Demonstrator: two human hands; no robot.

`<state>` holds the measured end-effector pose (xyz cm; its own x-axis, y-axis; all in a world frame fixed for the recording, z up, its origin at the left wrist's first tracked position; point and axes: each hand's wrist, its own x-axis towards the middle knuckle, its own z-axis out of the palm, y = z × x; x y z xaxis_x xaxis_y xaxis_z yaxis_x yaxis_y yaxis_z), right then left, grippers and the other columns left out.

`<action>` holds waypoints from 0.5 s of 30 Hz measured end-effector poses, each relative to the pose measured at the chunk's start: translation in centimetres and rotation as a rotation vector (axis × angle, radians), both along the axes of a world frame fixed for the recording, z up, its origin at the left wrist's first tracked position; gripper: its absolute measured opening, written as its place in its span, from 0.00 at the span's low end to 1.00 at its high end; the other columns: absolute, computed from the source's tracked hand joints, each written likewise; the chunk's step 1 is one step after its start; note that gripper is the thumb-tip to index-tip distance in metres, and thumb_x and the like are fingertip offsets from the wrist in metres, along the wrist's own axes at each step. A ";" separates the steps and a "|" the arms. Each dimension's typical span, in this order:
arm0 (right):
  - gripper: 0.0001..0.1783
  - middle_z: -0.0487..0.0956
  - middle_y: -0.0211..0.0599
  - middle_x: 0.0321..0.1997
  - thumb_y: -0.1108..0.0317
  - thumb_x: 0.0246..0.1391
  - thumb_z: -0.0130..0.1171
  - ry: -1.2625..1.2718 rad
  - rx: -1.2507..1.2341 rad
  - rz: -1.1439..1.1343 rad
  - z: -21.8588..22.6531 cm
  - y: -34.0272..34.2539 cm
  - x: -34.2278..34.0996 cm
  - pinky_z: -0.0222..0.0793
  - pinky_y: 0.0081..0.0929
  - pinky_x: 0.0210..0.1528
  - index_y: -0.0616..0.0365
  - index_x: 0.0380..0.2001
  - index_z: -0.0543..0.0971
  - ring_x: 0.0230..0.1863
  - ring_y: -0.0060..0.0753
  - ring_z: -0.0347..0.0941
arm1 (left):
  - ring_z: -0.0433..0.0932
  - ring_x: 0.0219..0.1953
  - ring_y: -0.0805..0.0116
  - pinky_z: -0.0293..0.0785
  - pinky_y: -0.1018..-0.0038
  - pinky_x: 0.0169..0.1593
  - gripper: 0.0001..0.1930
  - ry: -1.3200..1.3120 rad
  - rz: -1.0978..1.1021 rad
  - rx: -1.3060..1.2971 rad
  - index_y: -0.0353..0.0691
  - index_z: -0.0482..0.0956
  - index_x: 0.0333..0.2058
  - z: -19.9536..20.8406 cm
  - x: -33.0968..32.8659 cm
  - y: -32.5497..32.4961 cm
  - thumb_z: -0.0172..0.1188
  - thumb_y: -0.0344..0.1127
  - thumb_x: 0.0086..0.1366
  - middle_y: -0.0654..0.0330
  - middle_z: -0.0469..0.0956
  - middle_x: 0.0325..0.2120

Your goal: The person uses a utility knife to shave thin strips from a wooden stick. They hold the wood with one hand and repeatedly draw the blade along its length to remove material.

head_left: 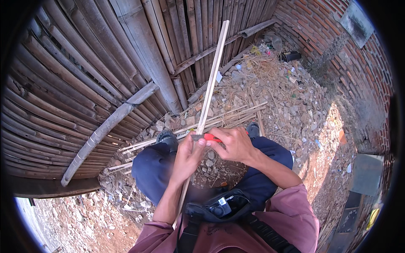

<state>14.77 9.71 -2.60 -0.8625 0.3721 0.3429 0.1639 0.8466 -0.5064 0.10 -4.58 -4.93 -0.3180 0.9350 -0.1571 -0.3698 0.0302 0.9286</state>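
Observation:
A long pale wooden strip (214,74) runs from beside my left forearm up past my hands toward the bamboo wall. My left hand (188,155) is closed around it in front of my knees. In my right hand (233,144), the fingers are wrapped round a red-handled knife (212,138). Its short grey blade lies across the strip, close to my left thumb and fingertips. Part of the knife handle is hidden by my right fingers, and my left hand covers a stretch of the strip.
Several similar strips (240,114) lie on rubble just beyond my shoes. A bamboo wall (105,55) with a thick post (147,50) stands ahead and left; a brick wall (320,33) rises at right. An open black bag (228,206) sits at my waist.

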 end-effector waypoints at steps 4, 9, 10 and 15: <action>0.14 0.84 0.41 0.26 0.55 0.63 0.69 0.021 0.022 -0.030 0.3 -0.5 -0.2 0.74 0.41 0.25 0.55 0.35 0.82 0.23 0.49 0.81 | 0.59 0.22 0.86 0.54 0.81 0.25 0.12 0.038 0.020 -0.005 0.38 0.73 0.47 -0.1 0.0 0.0 0.55 0.42 0.83 0.76 0.66 0.22; 0.14 0.84 0.41 0.27 0.55 0.63 0.69 0.022 0.040 -0.052 0.2 -0.8 -0.4 0.75 0.41 0.25 0.56 0.36 0.82 0.24 0.48 0.82 | 0.59 0.23 0.86 0.55 0.79 0.26 0.13 0.055 0.042 -0.040 0.39 0.73 0.44 -0.2 0.1 -0.1 0.54 0.43 0.83 0.75 0.65 0.22; 0.14 0.84 0.41 0.28 0.56 0.63 0.68 0.015 0.045 -0.060 0.3 -0.9 -0.4 0.75 0.41 0.25 0.56 0.36 0.82 0.24 0.48 0.82 | 0.59 0.23 0.85 0.56 0.79 0.26 0.13 0.062 0.044 -0.049 0.39 0.73 0.44 -0.2 0.1 -0.1 0.54 0.44 0.83 0.75 0.65 0.22; 0.14 0.85 0.41 0.29 0.56 0.65 0.67 0.029 0.038 -0.086 0.2 -1.3 -0.4 0.75 0.41 0.26 0.56 0.37 0.82 0.26 0.48 0.83 | 0.60 0.23 0.85 0.57 0.78 0.27 0.15 0.123 0.072 -0.073 0.40 0.74 0.40 -0.3 0.1 0.0 0.54 0.45 0.84 0.75 0.65 0.21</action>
<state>14.35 8.37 -2.37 -0.8175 0.4304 0.3826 0.2224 0.8488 -0.4797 0.24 -4.55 -5.23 -0.4047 0.8968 -0.1791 -0.2570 0.0764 0.9634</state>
